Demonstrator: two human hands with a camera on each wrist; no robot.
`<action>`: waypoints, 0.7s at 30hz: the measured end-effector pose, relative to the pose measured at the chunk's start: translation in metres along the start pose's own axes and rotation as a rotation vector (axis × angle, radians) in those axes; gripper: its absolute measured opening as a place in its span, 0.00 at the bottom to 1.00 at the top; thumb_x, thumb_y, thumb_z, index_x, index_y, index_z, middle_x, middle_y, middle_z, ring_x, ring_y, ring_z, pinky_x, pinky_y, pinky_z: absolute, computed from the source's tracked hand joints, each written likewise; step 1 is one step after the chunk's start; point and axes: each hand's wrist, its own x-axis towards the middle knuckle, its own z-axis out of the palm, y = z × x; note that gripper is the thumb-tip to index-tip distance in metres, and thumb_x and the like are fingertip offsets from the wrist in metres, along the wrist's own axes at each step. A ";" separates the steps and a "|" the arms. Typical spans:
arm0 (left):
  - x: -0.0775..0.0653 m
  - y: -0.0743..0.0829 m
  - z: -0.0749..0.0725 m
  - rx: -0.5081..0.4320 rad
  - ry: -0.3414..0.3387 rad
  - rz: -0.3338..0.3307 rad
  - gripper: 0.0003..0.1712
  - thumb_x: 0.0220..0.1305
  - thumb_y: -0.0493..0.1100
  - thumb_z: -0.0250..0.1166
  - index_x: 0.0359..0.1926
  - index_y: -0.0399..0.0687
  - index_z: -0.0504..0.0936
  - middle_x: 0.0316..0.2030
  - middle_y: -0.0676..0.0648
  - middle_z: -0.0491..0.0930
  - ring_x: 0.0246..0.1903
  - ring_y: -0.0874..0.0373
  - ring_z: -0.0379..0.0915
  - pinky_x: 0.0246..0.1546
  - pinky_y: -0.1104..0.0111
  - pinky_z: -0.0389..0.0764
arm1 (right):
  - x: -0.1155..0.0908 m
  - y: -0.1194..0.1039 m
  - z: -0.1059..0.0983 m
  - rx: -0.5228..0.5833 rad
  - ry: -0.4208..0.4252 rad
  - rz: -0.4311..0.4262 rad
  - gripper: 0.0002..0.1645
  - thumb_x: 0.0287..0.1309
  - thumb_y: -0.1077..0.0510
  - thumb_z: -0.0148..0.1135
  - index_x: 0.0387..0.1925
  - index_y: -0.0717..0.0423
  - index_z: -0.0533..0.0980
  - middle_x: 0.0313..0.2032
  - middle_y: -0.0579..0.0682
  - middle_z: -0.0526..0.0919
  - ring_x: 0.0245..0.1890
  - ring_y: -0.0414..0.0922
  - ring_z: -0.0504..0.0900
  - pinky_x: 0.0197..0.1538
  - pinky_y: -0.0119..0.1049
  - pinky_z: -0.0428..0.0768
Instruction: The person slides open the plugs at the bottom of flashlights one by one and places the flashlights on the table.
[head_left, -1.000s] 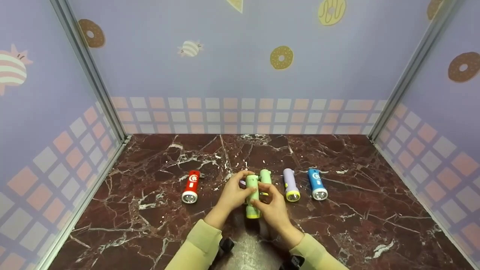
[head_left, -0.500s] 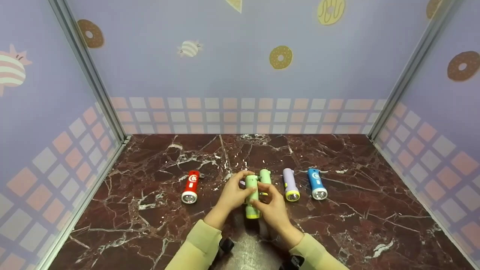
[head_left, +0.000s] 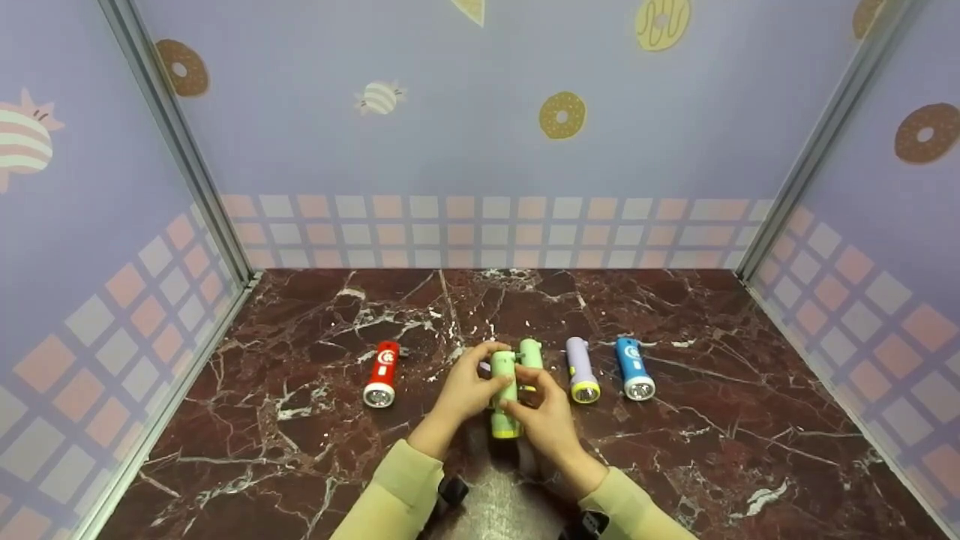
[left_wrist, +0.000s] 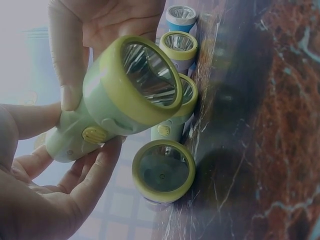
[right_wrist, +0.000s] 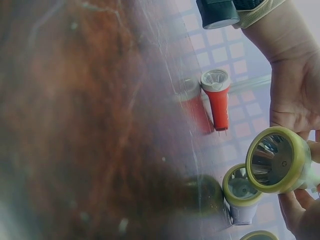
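Observation:
Both hands hold one light green flashlight [head_left: 506,412] with a yellow rim, in the middle of the head view. My left hand [head_left: 466,386] grips the body from the left, thumb on its upper side. From the right, my right hand [head_left: 547,416] pinches it nearer the head with thumb and fingers. The lens [left_wrist: 152,75] faces toward me, and a yellow switch [left_wrist: 93,134] shows on its side in the left wrist view. A second green flashlight [head_left: 531,352] lies just behind, partly covered by the right hand. A purple flashlight [right_wrist: 243,212] lies behind the left hand, mostly hidden in the head view.
On the dark red marbled table [head_left: 720,465], a red flashlight [head_left: 384,371] lies at left. To the right are another purple flashlight [head_left: 578,360] and a blue one [head_left: 634,369]. Patterned walls [head_left: 480,165] enclose the back and sides.

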 end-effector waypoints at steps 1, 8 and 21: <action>0.000 0.000 0.000 0.000 -0.001 -0.005 0.25 0.57 0.35 0.72 0.57 0.37 0.80 0.48 0.32 0.78 0.39 0.46 0.76 0.38 0.64 0.80 | 0.000 0.000 0.000 -0.005 -0.001 -0.001 0.32 0.53 0.72 0.70 0.61 0.75 0.71 0.57 0.74 0.79 0.50 0.62 0.86 0.50 0.37 0.87; 0.001 0.002 0.000 -0.006 -0.009 -0.026 0.25 0.57 0.34 0.70 0.57 0.39 0.81 0.49 0.34 0.78 0.40 0.46 0.75 0.38 0.65 0.78 | 0.000 0.000 0.000 -0.036 -0.007 -0.017 0.32 0.54 0.72 0.70 0.60 0.74 0.71 0.58 0.73 0.79 0.50 0.59 0.86 0.51 0.38 0.87; 0.000 0.002 0.001 -0.012 0.001 -0.043 0.26 0.56 0.35 0.71 0.57 0.41 0.81 0.51 0.33 0.78 0.41 0.46 0.75 0.39 0.65 0.78 | -0.001 -0.002 0.000 -0.016 0.000 0.003 0.32 0.54 0.72 0.69 0.61 0.74 0.71 0.58 0.73 0.79 0.48 0.59 0.86 0.49 0.34 0.86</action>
